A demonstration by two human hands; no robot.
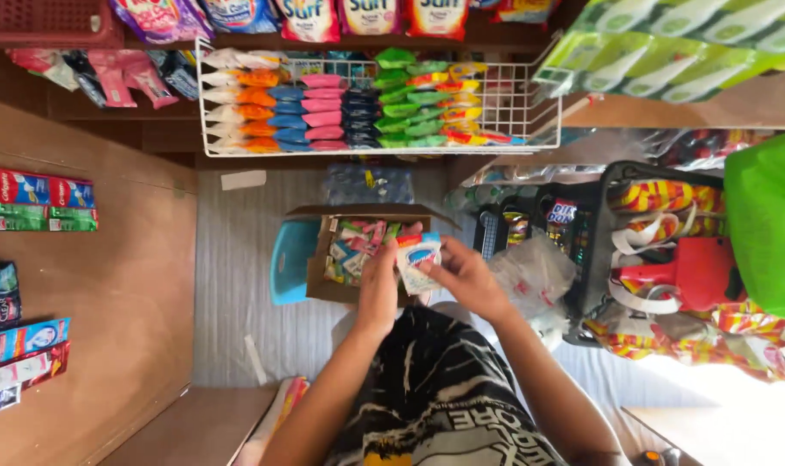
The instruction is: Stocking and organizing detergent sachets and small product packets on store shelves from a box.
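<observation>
Leftmost, a wooden shelf (125,285) fills the frame's left edge, with bare floor (237,285) between it and a blue stool (289,259). At centre, an open carton (340,250) rests on the stool. Just above it, the left hand (379,289) and right hand (466,278) both pinch a white sachet (416,259). A black basket (608,250) crowds the right.

hands (422,280) together, fingers closed, forearms extended
</observation>
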